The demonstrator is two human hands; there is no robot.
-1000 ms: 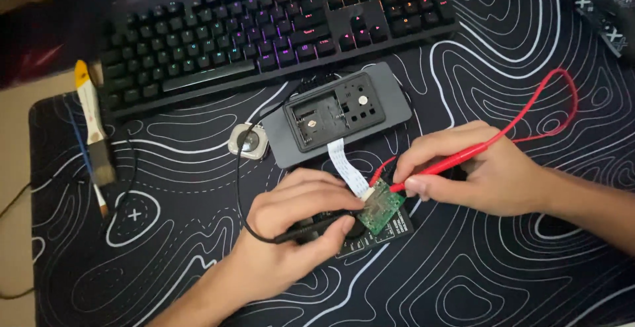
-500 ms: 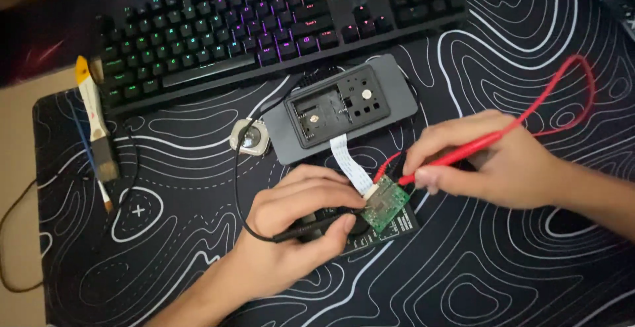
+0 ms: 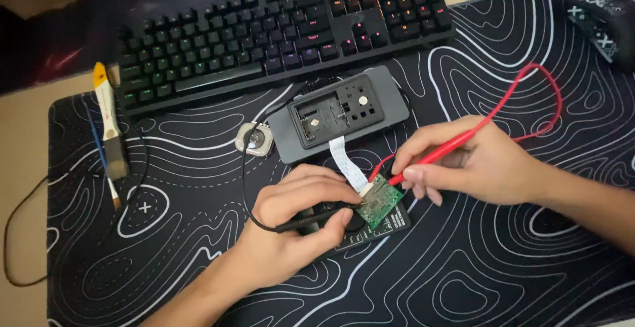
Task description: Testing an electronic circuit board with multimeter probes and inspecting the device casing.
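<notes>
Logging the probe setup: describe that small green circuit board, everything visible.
The green circuit board is small, roughly square, tilted, lying on a black slab on the patterned mat. A white ribbon cable joins its upper corner to the grey device. The red probe in the right hand touches its edge; the left hand holds a black probe beside it.

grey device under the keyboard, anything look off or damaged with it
The grey device lies opened, its inner compartments exposed, and a white ribbon cable trails out of it to a small green circuit board lying loose on the desk mat. No cracks or spills show.
</notes>
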